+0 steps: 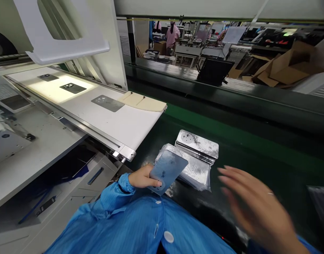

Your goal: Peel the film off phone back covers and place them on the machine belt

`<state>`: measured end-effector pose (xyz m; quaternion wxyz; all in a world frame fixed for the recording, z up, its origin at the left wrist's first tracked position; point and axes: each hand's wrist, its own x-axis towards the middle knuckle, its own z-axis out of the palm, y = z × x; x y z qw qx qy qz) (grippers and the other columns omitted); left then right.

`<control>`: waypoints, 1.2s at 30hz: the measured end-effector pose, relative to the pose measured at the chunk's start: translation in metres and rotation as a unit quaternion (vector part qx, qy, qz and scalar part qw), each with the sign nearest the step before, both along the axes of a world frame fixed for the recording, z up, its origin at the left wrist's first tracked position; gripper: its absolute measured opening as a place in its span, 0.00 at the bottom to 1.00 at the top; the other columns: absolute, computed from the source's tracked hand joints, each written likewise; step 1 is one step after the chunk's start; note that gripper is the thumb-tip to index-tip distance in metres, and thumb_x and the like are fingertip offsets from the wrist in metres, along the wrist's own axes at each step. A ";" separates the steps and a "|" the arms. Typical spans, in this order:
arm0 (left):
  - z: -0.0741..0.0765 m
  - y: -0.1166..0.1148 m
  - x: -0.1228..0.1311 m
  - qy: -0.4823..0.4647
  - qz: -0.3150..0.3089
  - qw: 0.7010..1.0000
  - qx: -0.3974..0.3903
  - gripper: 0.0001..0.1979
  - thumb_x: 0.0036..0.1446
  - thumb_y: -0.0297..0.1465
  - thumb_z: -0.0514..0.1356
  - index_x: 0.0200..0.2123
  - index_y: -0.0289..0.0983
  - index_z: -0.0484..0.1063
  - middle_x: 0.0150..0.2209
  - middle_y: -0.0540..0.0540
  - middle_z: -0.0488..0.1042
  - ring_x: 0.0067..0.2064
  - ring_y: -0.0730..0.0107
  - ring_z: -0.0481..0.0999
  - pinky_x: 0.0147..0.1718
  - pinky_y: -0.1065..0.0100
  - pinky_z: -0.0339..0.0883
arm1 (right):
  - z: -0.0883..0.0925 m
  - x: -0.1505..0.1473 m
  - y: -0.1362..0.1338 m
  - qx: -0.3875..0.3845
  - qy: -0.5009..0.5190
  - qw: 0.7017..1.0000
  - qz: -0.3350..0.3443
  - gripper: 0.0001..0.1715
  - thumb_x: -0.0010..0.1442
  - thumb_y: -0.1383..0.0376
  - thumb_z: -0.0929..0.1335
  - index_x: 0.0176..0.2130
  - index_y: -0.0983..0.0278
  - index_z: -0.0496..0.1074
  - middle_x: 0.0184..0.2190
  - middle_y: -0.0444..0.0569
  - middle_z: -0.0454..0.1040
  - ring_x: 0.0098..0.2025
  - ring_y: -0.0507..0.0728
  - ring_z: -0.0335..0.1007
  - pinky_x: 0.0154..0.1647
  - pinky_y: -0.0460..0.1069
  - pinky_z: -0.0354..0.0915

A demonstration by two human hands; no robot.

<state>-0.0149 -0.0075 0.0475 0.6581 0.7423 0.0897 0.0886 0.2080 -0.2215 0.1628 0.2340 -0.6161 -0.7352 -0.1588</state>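
Note:
My left hand (144,177) grips a thin phone back panel (169,168) by its near end, thumb on top beside the camera holes. The panel is tilted and hides part of a plastic-wrapped stack (195,171) behind it. Just beyond lies a neat stack of phone back panels (200,144), its top one shiny silver with a round camera area. To the right of both stacks, my right hand (253,203) hovers with fingers stretched out, slightly blurred by motion. Nothing shows in it.
A white conveyor (117,123) at left carries several dark panels, one on a lit yellow patch (41,90). A cream plate (144,101) sits at its far edge. The green belt (238,137) runs under the stacks. A dark monitor (215,71), cardboard boxes (291,67) and a person in pink (172,35) are farther back.

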 end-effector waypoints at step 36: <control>0.037 -0.019 0.043 -0.196 0.070 0.969 -0.130 0.32 0.57 0.49 0.57 0.58 0.36 0.67 0.59 0.39 0.68 0.63 0.49 0.62 0.63 0.54 0.52 | -0.036 0.019 0.106 -0.103 0.218 0.967 0.086 0.22 0.61 0.51 0.67 0.50 0.58 0.65 0.34 0.49 0.72 0.26 0.54 0.71 0.18 0.43 0.71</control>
